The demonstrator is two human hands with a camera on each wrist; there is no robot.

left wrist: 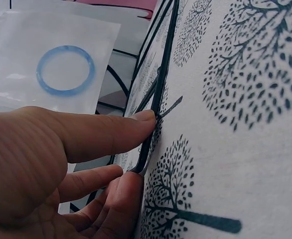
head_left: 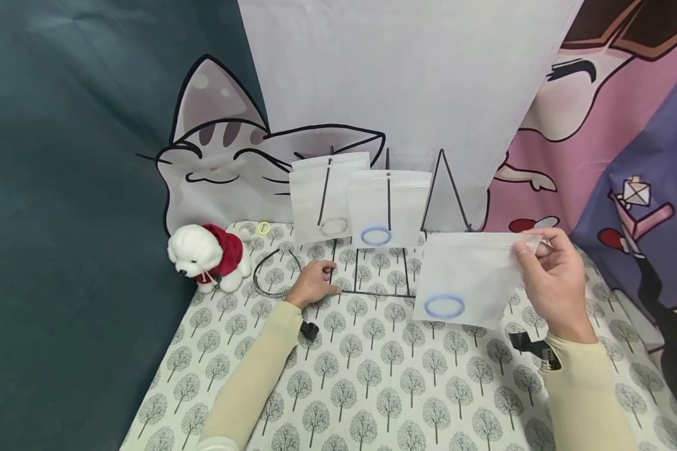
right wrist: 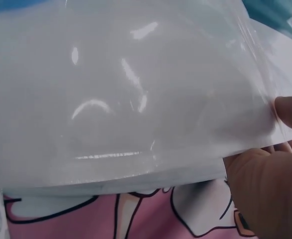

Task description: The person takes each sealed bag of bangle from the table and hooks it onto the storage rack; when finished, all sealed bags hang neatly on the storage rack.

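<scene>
A black wire display rack (head_left: 375, 294) stands on the tree-print cloth, and my left hand (head_left: 314, 282) grips its near left corner. The left wrist view shows the thumb against the wire (left wrist: 153, 107) and fingers beneath it. My right hand (head_left: 558, 282) pinches the upper right corner of a frosted zip bag (head_left: 479, 269) holding a blue bangle (head_left: 444, 316). This bag hangs in front of the rack's right hook (head_left: 454, 188); I cannot tell whether it touches it. On the other hooks hang a bag (head_left: 310, 188) with a pale bangle and a bag (head_left: 409, 203) with a blue bangle.
Left of the rack lies a black headband (head_left: 256, 275). A white plush dog (head_left: 194, 249) in a red hooded top sits at the table's left edge. Behind it lies a small yellow ring (head_left: 259, 227). Printed cartoon curtains (head_left: 423, 75) close off the back.
</scene>
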